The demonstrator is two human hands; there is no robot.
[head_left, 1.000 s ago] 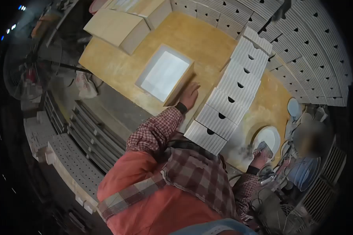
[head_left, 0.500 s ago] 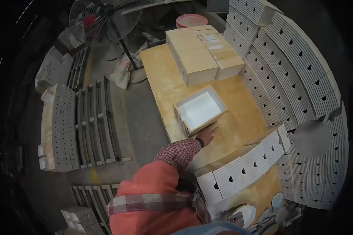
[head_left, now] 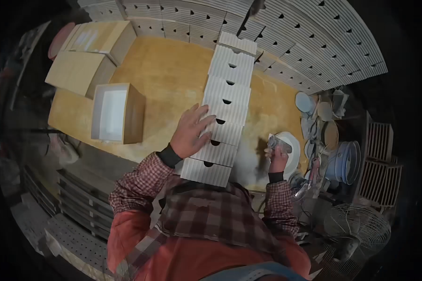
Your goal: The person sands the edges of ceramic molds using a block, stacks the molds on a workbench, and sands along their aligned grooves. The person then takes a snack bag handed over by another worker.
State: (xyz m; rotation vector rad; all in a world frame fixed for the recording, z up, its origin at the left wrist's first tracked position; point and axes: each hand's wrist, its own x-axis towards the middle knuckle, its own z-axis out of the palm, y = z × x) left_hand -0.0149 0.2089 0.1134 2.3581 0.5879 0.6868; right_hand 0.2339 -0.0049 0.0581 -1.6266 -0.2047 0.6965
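The row of white ribbed boxes with dark notches (head_left: 226,96) stood on the yellow wooden table (head_left: 162,70). The left hand (head_left: 191,132), open, reached over its side; the right hand (head_left: 277,161) gripped a small grey object (head_left: 280,142) by the round white dish (head_left: 293,154).

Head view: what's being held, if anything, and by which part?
Right hand: a small grey item, seemingly by its near end. Left hand: nothing held, fingers at the ribbed panels.

Dim light falls on a yellowish worktable (head_left: 164,70); a wire-cage fan (head_left: 361,229) stands near right, with slatted grey racks (head_left: 82,201) on the dark floor (head_left: 122,161) at left.
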